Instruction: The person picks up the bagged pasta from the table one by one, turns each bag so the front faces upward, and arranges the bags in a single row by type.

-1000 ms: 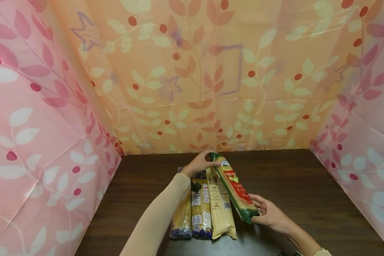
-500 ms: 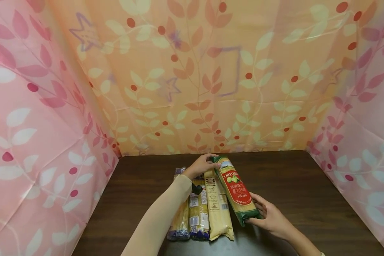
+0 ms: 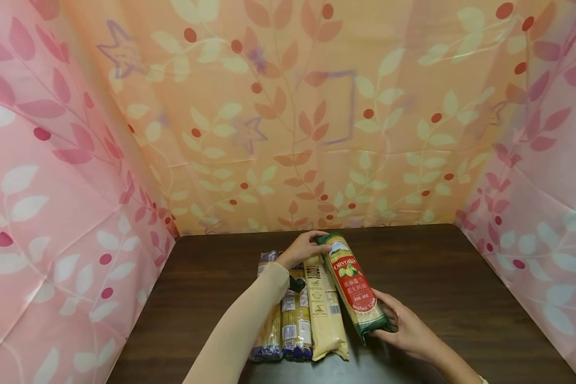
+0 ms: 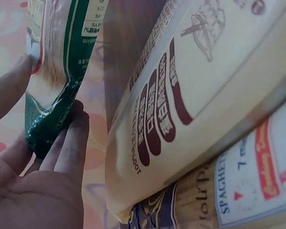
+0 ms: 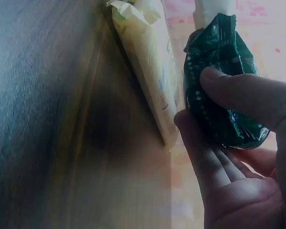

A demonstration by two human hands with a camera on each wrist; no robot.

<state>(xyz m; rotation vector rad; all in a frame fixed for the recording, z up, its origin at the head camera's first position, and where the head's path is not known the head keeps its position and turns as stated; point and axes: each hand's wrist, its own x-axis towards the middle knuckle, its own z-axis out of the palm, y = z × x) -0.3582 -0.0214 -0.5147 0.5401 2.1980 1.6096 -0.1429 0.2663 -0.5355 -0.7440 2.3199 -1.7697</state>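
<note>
Both hands hold a green-ended spaghetti packet with a red label, tilted, its far end pointing up and left. At the far end my left hand grips it, thumb on the front and fingers behind, as the left wrist view shows at the green wrapper. My right hand pinches the near end; in the right wrist view the thumb presses the crumpled green wrapper. Left of it lies a cream-coloured noodle packet, then a clear spaghetti packet with purple ends, partly hidden by my left forearm.
Another clear packet with purple ends lies at the row's left side, under my left sleeve in this view. The dark wooden table ends at a patterned orange curtain; pink curtains stand along the sides.
The green-ended spaghetti packet has been turned so its red label faces up more fully. Both hands keep hold of it, and the other packets stay on the table.
</note>
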